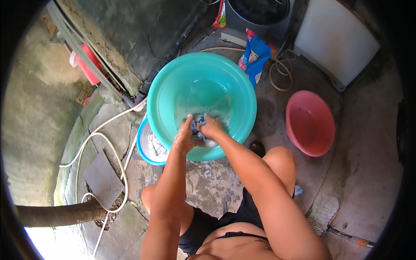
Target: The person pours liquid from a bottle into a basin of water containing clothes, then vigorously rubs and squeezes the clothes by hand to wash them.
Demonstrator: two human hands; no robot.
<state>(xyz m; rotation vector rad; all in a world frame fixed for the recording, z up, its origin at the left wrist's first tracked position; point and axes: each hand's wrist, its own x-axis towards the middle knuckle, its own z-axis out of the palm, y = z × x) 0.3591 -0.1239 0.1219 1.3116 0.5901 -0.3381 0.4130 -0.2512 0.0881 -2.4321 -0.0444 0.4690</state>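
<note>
A large turquoise plastic basin [201, 58] stands on the ground in front of me with soapy water in its lower part. Both hands are down inside it, near the side closest to me. Bunched, wet dark grey-blue cloth [199, 122] is between them. My left hand [185, 134] presses on the cloth from the left, fingers pointing away and thumb apart. From the right, my right hand [212, 126] grips the same cloth with bent fingers. Some white suds show by the wrists. The cloth's underside is hidden by the hands and the water.
Left of the basin, partly under its rim, sits a blue-rimmed tub [140, 143] with light cloth. A pink basin [310, 130] lies right. Behind are a blue detergent bag [255, 57] and a white appliance panel [336, 40]. A pale hose [107, 138] loops at left beside a grey slab [104, 180].
</note>
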